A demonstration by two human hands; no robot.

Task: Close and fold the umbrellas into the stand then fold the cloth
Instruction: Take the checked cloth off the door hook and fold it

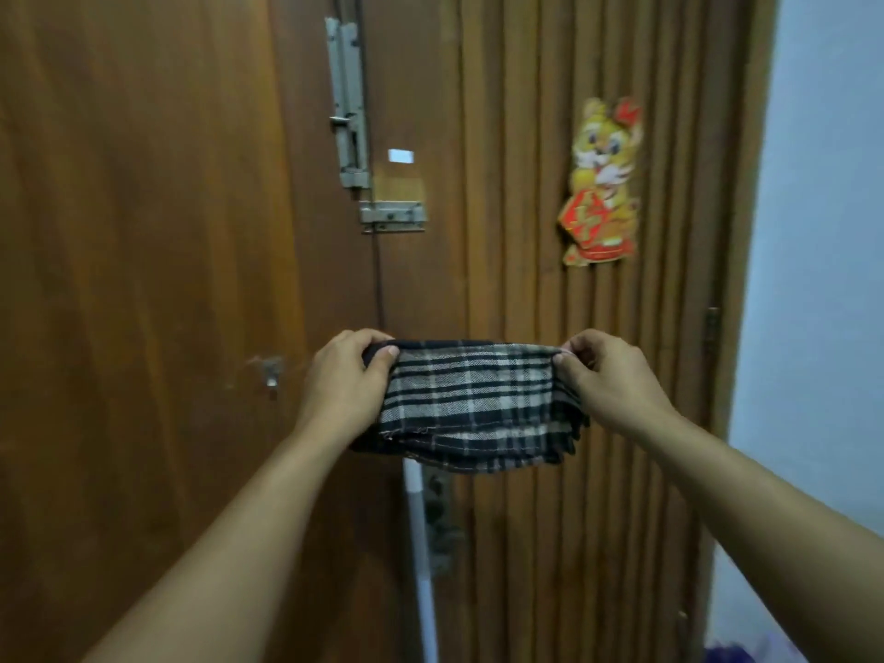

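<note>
A cloth (473, 404) at lower centre is plaid, black and beige with thin white lines. Behind it, the door (167, 232) is reddish-brown wood. Grey metal bolts (349, 107) sit upper centre. A yellow, red and gold tiger decoration (602, 184) hangs upper right. The wall (823, 232) at right is pale blue-white.

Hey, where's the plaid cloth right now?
In the head view the plaid cloth hangs folded at centre, in front of the wooden door, its top corners pinched by the left hand and the right hand.
</note>
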